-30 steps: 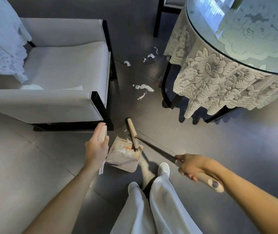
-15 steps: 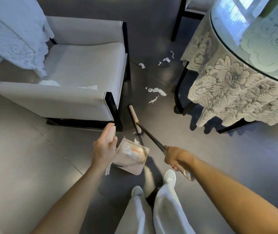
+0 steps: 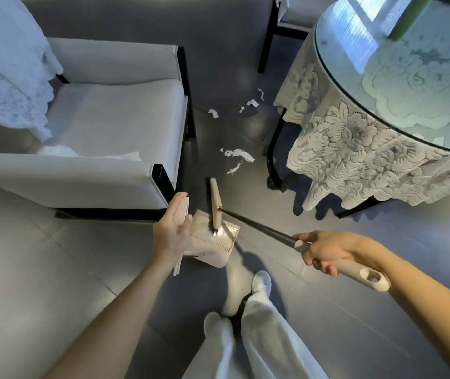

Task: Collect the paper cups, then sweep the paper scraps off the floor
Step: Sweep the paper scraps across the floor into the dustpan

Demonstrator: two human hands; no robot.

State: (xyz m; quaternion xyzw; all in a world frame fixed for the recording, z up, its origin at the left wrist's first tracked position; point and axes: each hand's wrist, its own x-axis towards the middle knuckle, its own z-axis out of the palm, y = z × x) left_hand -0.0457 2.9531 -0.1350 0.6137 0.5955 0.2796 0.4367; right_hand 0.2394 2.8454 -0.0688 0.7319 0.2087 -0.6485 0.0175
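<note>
Left hand (image 3: 173, 233) curled round the handle of the dustpan (image 3: 213, 248). Right hand (image 3: 325, 250) clenched on the broom (image 3: 215, 202) shaft, brush head resting at the dustpan's mouth. Paper scraps (image 3: 237, 154) lie scattered on the floor (image 3: 40, 269) beyond the dustpan, apart from it.

Cool daylight enters from the upper right, and a window mirrors as bright glare on the glass top of the table (image 3: 360, 36). The grey floor (image 3: 54, 269) is dimmer, with a soft sheen, and the white scraps (image 3: 239, 154) stand out clearly on it. Dark, soft-edged shadows lie beneath the table and around the legs (image 3: 273, 340). Wide-angle distortion curves the chair (image 3: 109, 119) and table toward the edges. The centre is in sharp focus.
</note>
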